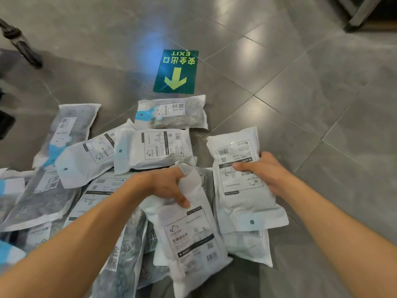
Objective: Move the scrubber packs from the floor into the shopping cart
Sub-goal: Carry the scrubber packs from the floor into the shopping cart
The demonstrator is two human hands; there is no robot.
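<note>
Gripping 2 white packs – left hand (169, 186) pack (193, 233) | right hand (264, 171) another pack (240, 186)

Bare floor (300, 87) right; scrubber packs (150, 149) crowding left.

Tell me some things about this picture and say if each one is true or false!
1. The left hand grips a white scrubber pack. True.
2. The right hand holds nothing. False: it grips another white pack, thumb on top.
3. A green exit sign with a yellow arrow is stuck on the floor. True.
4. The shopping cart is full of packs. False: no cart shows in this view; the packs lie on the floor.
5. The pack nearest the sign has a clear front showing metal scrubbers. True.
</note>
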